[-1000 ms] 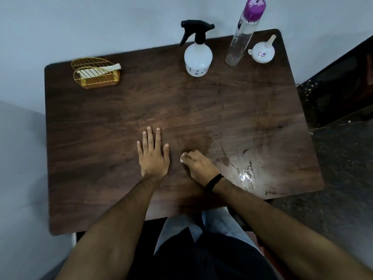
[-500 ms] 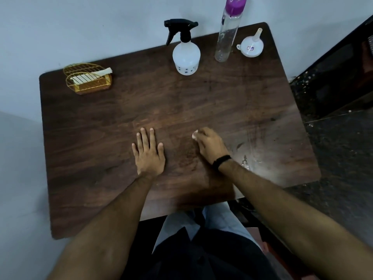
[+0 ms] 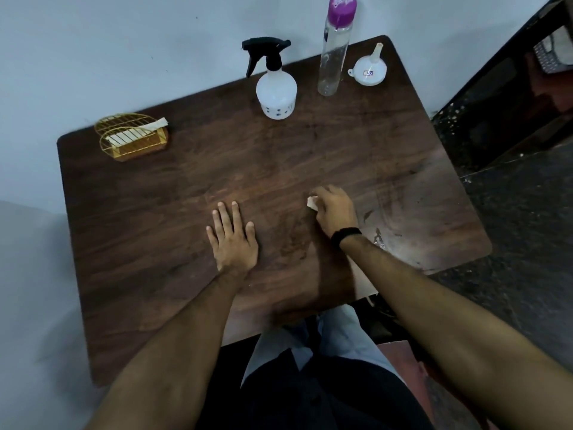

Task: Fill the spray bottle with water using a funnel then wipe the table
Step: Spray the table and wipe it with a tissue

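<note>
Spray bottle (image 3: 277, 91): white body with black trigger head, standing upright at the far edge of the table (image 3: 155, 212), near the wall. Just to its right stands a tall clear water bottle (image 3: 333, 54) with a purple cap, also upright. Right of that, the white funnel (image 3: 369, 72) lies on the tabletop with its spout pointing away from the person, apart from both bottles.

Right hand (image 3: 335, 211): fingers curled around a small white tissue (image 3: 312, 202), pressing it against the tabletop at mid-table. A corner of the tissue shows at the fingertips; the remainder is hidden under the hand. A black band sits on the right wrist.

Left hand (image 3: 232, 237): palm down, fingers straight and slightly spread, resting flat on the table to the left of the right hand, holding nothing.

Wet streaks and droplets (image 3: 379, 238) mark the surface to the right of the right hand.

Gold wire napkin holder (image 3: 131, 136): far left corner of the table, containing white napkins.
</note>
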A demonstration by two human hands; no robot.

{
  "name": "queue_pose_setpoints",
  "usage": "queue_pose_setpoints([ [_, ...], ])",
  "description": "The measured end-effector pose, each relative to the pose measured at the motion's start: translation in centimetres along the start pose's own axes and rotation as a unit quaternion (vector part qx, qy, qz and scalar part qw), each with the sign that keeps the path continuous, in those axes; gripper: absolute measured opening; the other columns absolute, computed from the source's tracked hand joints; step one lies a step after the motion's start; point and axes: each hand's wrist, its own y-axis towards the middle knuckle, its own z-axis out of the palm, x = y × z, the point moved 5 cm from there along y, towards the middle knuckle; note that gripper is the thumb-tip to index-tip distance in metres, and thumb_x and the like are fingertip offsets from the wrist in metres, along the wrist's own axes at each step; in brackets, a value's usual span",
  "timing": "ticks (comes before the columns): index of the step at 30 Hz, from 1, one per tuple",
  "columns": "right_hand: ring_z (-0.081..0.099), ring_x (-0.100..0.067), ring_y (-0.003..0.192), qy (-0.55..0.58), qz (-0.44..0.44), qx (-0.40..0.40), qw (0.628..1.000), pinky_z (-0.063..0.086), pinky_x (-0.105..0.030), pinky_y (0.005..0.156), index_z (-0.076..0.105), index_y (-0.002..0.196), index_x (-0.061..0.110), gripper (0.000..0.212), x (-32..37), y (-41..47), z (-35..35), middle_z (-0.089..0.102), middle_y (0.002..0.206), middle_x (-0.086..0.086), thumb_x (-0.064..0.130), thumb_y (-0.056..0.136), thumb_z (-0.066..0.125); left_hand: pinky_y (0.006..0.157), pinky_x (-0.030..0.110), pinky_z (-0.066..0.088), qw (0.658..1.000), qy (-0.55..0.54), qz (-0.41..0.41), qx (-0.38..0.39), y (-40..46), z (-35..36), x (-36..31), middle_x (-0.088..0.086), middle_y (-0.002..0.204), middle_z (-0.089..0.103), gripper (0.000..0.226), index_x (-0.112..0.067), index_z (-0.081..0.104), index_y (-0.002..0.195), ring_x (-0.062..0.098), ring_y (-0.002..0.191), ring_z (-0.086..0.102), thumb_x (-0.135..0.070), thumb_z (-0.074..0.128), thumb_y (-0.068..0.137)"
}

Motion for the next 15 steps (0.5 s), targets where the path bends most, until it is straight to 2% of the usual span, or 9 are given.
queue_pose_setpoints([
  [2,0.057,-0.038,0.085,-0.053,-0.063,0.006,0.997,0.051,-0.042,0.059,0.069,0.096,0.008,0.023,0.8,-0.6,0.8,0.059,0.100,-0.015,-0.005,0.078,0.062,0.120,0.055,0.006,1.000,0.002,0.000,-0.001,0.2,0.0,0.0,0.010,0.166,0.002,0.064,-0.018,0.010,0.159,0.030,0.153,0.004,-0.047,0.017,0.102],
  [4,0.058,-0.036,0.088,-0.058,-0.091,-0.001,0.994,0.054,-0.041,0.063,0.069,0.103,0.006,0.025,1.6,-2.5,1.5,0.060,0.106,-0.016,-0.001,0.079,0.063,0.120,0.055,0.006,1.000,0.002,0.002,-0.004,0.2,0.2,0.1,0.010,0.166,0.002,0.062,-0.018,0.010,0.159,0.030,0.153,0.003,-0.043,0.025,0.105],
  [7,0.058,-0.031,0.097,-0.026,-0.121,0.002,0.992,0.054,-0.037,0.077,0.066,0.112,0.006,0.028,2.5,-6.1,2.6,0.061,0.115,-0.012,0.017,0.087,0.065,0.119,0.057,0.010,1.000,0.001,-0.004,-0.023,0.2,0.5,0.3,0.012,0.165,0.007,0.061,-0.016,0.014,0.158,0.031,0.152,0.009,-0.040,0.031,0.105],
  [10,0.061,-0.033,0.087,-0.005,-0.181,0.047,0.982,0.056,-0.040,0.070,0.069,0.102,0.006,0.018,3.7,-8.8,4.3,0.064,0.103,-0.013,0.007,0.085,0.066,0.118,0.059,0.011,1.000,0.005,-0.016,-0.026,0.1,0.7,0.0,0.014,0.165,0.009,0.063,-0.014,0.015,0.158,0.033,0.152,0.011,-0.043,0.023,0.103],
  [12,0.062,-0.031,0.084,0.015,-0.171,0.043,0.984,0.055,-0.037,0.071,0.070,0.097,0.008,0.016,3.3,-9.1,4.2,0.065,0.098,-0.011,0.003,0.082,0.067,0.117,0.060,0.012,1.000,0.001,-0.019,-0.025,0.0,0.7,-0.3,0.016,0.165,0.010,0.064,-0.013,0.015,0.158,0.035,0.151,0.012,-0.042,0.019,0.102],
  [15,0.060,-0.027,0.094,0.041,-0.068,-0.054,0.995,0.045,-0.028,0.085,0.071,0.101,0.011,0.014,-0.1,-8.0,1.3,0.065,0.102,-0.010,0.008,0.088,0.065,0.117,0.060,0.013,0.999,0.006,-0.017,-0.040,0.0,0.8,-0.4,0.017,0.164,0.011,0.062,-0.012,0.016,0.158,0.036,0.151,0.014,-0.041,0.020,0.102],
])
